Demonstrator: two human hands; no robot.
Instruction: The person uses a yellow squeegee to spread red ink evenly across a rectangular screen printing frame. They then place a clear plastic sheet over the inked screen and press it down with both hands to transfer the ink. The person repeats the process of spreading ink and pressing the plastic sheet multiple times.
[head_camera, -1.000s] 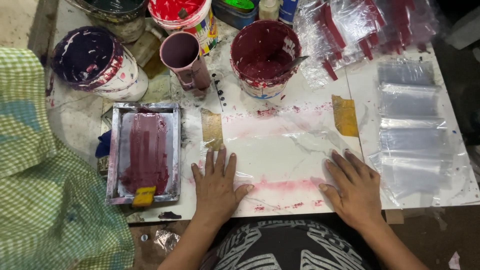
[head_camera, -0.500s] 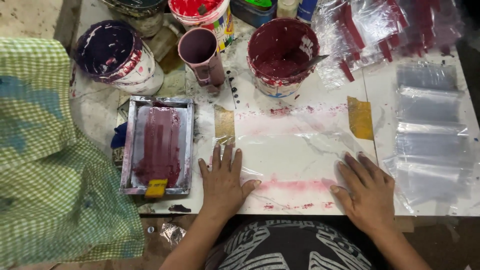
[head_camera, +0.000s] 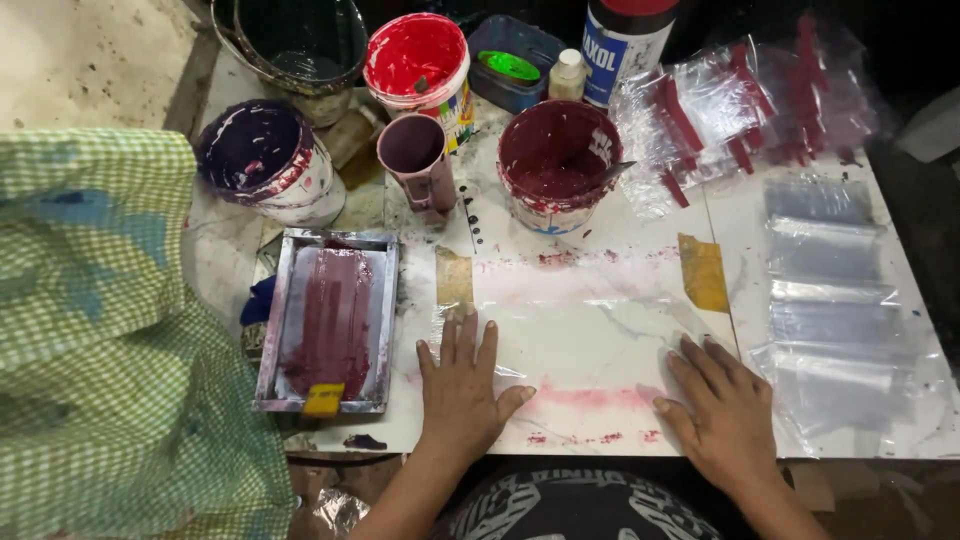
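White worktable (head_camera: 600, 440) stained pink. Clear plastic sheet (head_camera: 590, 330) laid flat at table centre, taped at two corners with yellow tape (head_camera: 704, 272). Left hand (head_camera: 462, 390) pressed flat on sheet's left edge, fingers spread, nothing gripped. Right hand (head_camera: 722, 412) likewise flat on right edge. Framed screen (head_camera: 328, 322) lying beside left hand.

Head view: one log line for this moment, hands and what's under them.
left hand: flat on clear plastic sheet | right hand: flat on sheet's right edge | sheet: taped to white table | framed screen: left of hands, untouched
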